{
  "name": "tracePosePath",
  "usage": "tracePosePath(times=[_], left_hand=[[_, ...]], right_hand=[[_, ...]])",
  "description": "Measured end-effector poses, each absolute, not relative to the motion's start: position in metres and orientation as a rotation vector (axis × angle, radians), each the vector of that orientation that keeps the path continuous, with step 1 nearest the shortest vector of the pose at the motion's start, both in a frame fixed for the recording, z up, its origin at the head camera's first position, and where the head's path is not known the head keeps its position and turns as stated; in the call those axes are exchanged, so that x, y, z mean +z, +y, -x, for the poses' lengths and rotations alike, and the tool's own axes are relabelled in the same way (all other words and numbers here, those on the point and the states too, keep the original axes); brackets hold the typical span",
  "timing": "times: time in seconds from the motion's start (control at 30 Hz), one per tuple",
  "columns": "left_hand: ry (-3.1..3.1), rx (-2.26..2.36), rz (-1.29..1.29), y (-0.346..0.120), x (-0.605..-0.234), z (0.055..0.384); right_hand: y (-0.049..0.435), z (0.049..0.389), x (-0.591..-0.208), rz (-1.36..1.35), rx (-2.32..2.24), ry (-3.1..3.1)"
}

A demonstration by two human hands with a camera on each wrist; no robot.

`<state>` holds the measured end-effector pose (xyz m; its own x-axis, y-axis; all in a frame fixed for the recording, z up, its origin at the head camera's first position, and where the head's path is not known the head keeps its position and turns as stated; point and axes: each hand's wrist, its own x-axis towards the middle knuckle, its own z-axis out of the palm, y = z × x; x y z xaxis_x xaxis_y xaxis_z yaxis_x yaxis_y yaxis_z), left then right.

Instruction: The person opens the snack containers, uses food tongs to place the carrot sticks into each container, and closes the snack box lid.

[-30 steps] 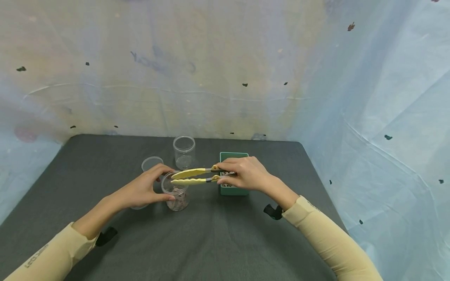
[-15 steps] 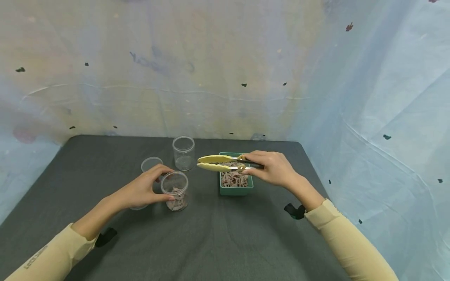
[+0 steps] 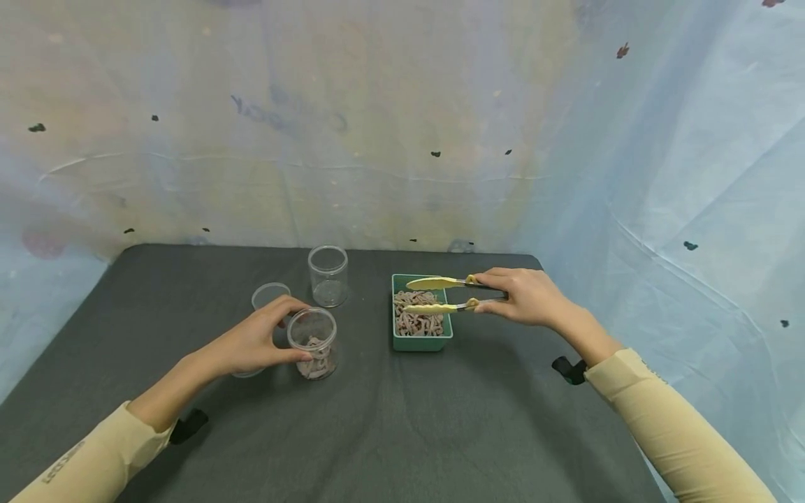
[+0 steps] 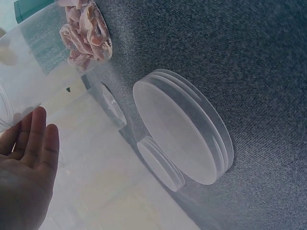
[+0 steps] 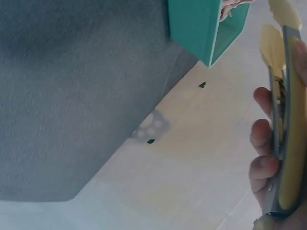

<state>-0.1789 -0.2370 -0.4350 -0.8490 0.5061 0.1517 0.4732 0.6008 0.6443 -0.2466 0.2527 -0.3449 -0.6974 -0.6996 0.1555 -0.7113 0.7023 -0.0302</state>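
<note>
My left hand (image 3: 260, 339) holds a clear jar (image 3: 332, 325) between thumb and fingers, near its rim. Pinkish-grey meat strips (image 4: 86, 38) lie in the jar's bottom. My right hand (image 3: 528, 297) grips yellow-tipped tongs (image 3: 434, 283) by their handles. Their two tips stand spread apart above a green rectangular container (image 3: 421, 344), with nothing visible between them. More meat strips (image 3: 418, 325) fill much of that container. In the right wrist view, the fingers (image 5: 261, 167) wrap round the tongs' handle.
A second clear jar (image 3: 329, 276) stands behind the held one. Two clear round lids lie left of the jars: the larger-looking lid (image 4: 182, 127) near my left hand, the other lid (image 3: 270, 288) farther back. A dark cloth covers the table (image 3: 390, 433).
My right hand has drawn the tongs rightward from over the held jar to above the green container. The tips have spread wider apart. My left hand stays on the jar.
</note>
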Motion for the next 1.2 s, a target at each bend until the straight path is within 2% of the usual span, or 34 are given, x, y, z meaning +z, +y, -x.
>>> tracePosePath(times=[0.37,0.8,1.2], left_hand=[[2.766,1.093,-0.847,-0.237,-0.437,0.179],[2.775,1.076,-0.843,-0.236,-0.436,0.179],[2.782,1.068,-0.845,-0.237,-0.436,0.180]], right_hand=[[0.253,0.256,-0.340,-1.164,-0.131,-2.895],[0.226,0.259,-0.330,-1.154,-0.402,-2.951],[0.222,0.265,-0.331,-1.226,-0.387,-2.985]])
